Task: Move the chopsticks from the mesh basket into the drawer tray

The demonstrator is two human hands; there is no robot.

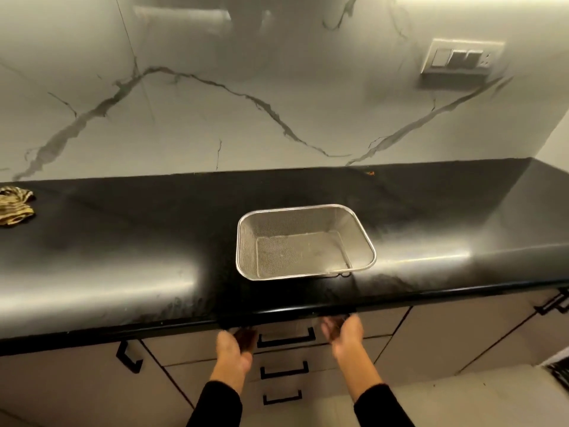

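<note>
The steel mesh basket (303,241) stands on the black countertop (123,248), near its front edge, and nothing shows inside it. No chopsticks are visible anywhere. The top drawer (286,334) under the counter looks closed, so its tray is hidden. My left hand (232,349) reaches to the left end of that drawer front, its fingertips in the shadow under the counter lip. At the right end of the drawer front is my right hand (346,332), blurred, fingers spread. Neither hand holds anything that I can see.
Two more drawers (284,372) with black handles sit below the top one, with cabinet doors (129,362) on both sides. A crumpled patterned cloth (14,204) lies at the counter's far left. A switch plate (458,58) is on the marble wall.
</note>
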